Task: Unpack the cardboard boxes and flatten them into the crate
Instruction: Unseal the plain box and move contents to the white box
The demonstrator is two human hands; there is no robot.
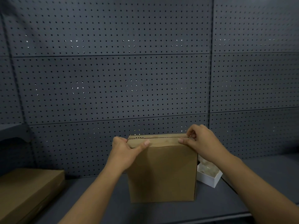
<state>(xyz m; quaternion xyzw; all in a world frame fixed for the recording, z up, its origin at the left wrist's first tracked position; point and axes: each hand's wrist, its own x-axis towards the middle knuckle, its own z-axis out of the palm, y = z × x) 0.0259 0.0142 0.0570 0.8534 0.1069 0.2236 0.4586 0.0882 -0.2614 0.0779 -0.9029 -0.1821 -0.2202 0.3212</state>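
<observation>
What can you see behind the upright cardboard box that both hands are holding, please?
Behind the cardboard box, at its right, a small white open box shows on the shelf, with pale contents too blurred to identify. The cardboard box covers its left part. The pegboard wall stands further back.

A stockroom or shop bay — dark pegboard back panels point(113, 86), grey metal shelf point(161, 210), cardboard boxes point(163, 173).

An upright cardboard box point(163, 172) stands on the shelf point(267, 172) before the pegboard wall point(113, 78). A flat box point(27, 189) lies well to its left; a small open box point(209, 177) sits just behind its right side.
</observation>
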